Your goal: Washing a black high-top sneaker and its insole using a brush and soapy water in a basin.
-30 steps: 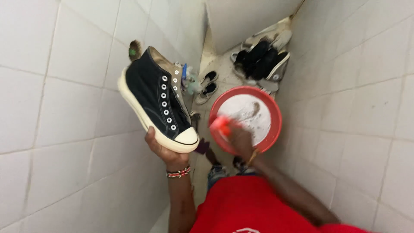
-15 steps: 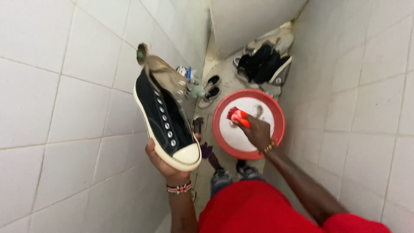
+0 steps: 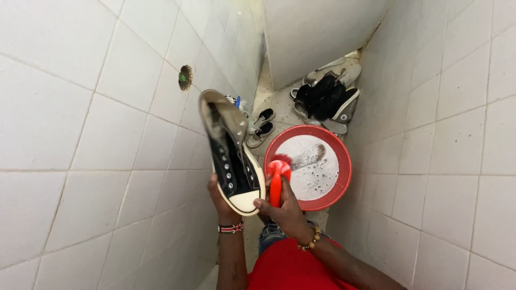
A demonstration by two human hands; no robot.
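Left hand (image 3: 223, 201) mostly hidden behind the black high-top sneaker (image 3: 232, 156); only fingers and wrist showing. Sole of that sneaker turned away, unseen. Bristles of the red brush (image 3: 276, 180) too blurred to make out. Shoe (image 3: 310, 156) in the red basin (image 3: 344, 177) half sunk under foam, colour unclear. Pile of dark shoes (image 3: 325, 99) by the far wall too tangled to count. Lower body cut off by the bottom edge.
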